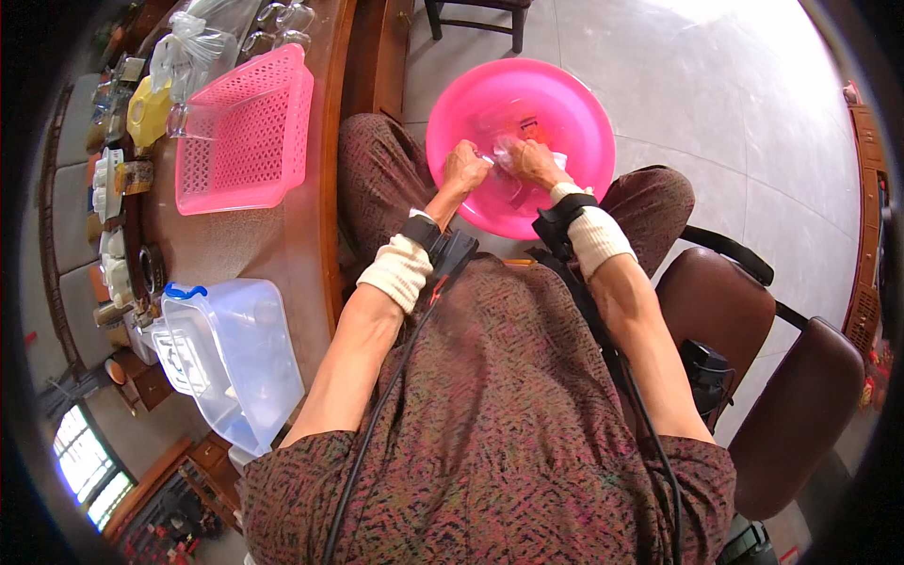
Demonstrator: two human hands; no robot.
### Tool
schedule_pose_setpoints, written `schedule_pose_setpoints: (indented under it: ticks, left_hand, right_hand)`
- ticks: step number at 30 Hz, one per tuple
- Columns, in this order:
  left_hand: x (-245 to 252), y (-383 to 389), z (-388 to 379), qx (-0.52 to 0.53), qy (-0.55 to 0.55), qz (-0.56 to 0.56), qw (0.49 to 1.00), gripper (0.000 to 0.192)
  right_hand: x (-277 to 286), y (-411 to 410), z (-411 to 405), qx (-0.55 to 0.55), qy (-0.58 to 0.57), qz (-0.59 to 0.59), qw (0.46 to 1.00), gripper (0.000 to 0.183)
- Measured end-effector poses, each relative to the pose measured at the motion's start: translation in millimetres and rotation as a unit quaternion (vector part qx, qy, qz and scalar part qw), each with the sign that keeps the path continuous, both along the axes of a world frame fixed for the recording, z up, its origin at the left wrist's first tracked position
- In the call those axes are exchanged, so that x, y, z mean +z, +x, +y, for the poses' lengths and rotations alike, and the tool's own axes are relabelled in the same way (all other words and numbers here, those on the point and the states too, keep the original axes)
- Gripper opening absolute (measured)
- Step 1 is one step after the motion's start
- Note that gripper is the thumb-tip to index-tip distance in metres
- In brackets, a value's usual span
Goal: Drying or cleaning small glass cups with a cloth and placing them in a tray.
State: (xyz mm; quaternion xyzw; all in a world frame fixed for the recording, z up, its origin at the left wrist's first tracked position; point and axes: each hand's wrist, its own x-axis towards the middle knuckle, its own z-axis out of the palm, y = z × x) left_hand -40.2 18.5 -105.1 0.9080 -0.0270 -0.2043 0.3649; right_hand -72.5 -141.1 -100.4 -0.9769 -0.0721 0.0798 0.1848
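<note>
Between my knees is a round pink plastic basin (593,113). Both of my hands are over its inside. My left hand (465,168) is at the left, its fingers pinched on a small white piece (487,161) that I cannot identify. My right hand (534,164) is close beside it, its fingers closed on crumpled clear plastic film (504,150). Something white (559,160) shows beside the right hand. Beyond the hands, an orange-red printed wrapper (531,130) lies in the basin. The fingertips are partly hidden and blurred.
On the wooden table (247,244) at left stand a pink perforated basket (244,152), a clear plastic box (254,353) with a blue latch, glass cups (293,18) and a tied plastic bag (189,53). A brown padded chair (717,304) is at right. Cables run along both arms.
</note>
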Motion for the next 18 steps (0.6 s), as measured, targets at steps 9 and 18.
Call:
schedule_pose_setpoints:
  ticks: [9,18]
  left_hand:
    - [-23,7,4,-0.046,-0.187,0.025,0.981,0.015]
    - [-2,-20,0,-0.024,-0.244,0.020,0.969,0.034]
  right_hand:
    - [69,-20,14,-0.014,0.299,-0.047,0.953,0.028]
    - [14,-26,33,-0.098,0.275,-0.067,0.954,0.015]
